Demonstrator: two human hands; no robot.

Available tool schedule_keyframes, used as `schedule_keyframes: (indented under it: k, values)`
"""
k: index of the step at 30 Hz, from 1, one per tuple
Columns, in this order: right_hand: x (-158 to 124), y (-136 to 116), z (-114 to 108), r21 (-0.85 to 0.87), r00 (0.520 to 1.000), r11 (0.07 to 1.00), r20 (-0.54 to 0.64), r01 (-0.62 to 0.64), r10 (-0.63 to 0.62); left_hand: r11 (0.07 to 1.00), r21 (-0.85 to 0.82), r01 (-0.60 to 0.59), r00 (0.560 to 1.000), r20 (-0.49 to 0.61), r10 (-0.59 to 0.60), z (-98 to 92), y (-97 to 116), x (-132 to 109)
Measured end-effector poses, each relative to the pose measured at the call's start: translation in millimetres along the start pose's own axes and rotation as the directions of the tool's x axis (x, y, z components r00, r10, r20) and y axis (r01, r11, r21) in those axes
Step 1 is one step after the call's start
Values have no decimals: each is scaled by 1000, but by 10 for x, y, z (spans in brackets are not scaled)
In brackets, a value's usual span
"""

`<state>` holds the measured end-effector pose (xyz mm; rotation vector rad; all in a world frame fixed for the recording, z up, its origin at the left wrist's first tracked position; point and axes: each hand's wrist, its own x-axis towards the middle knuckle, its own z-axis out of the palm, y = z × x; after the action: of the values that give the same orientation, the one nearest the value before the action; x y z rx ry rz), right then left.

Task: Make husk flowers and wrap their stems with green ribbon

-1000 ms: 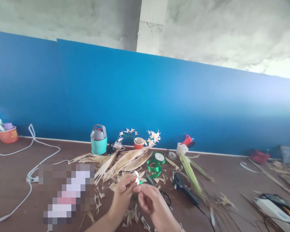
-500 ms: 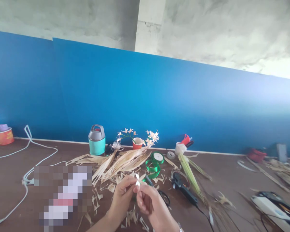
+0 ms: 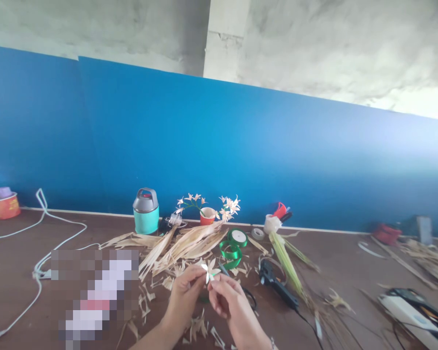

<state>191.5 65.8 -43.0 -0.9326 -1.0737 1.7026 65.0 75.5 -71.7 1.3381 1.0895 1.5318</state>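
Near the bottom middle, a small pale flower point(image 3: 211, 270) with pointed petals is held between both hands. My left hand point(image 3: 186, 290) pinches it from the left, its fingertips at a petal. From the right, my right hand point(image 3: 228, 297) grips the flower low down, with the fingers curled. Just beyond the hands lie dry husks point(image 3: 195, 244) and a spool of green ribbon point(image 3: 238, 237), its loose end trailing toward the hands. Scissors are partly hidden behind my right hand. Cut husk scraps point(image 3: 198, 326) are scattered around and below the hands.
A red cup point(image 3: 207, 217) holds stems of pale flowers. Left of it stands a teal container point(image 3: 146, 218). To the right lie a black glue gun point(image 3: 277, 286) and green stalks point(image 3: 288, 267). White cables point(image 3: 44, 257) cross the left side.
The flower has turned, so its spread petals now face the camera more. My right hand has shifted slightly; my left hand stays nearly in place.
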Motion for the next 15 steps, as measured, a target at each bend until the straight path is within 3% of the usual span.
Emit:
schedule_keyframes:
  k: [15]
  values:
    - [8,-11,-10,-199,974,966,-123,164,-190,1000,-26,12,999,-42,-13,-1,-49,-1]
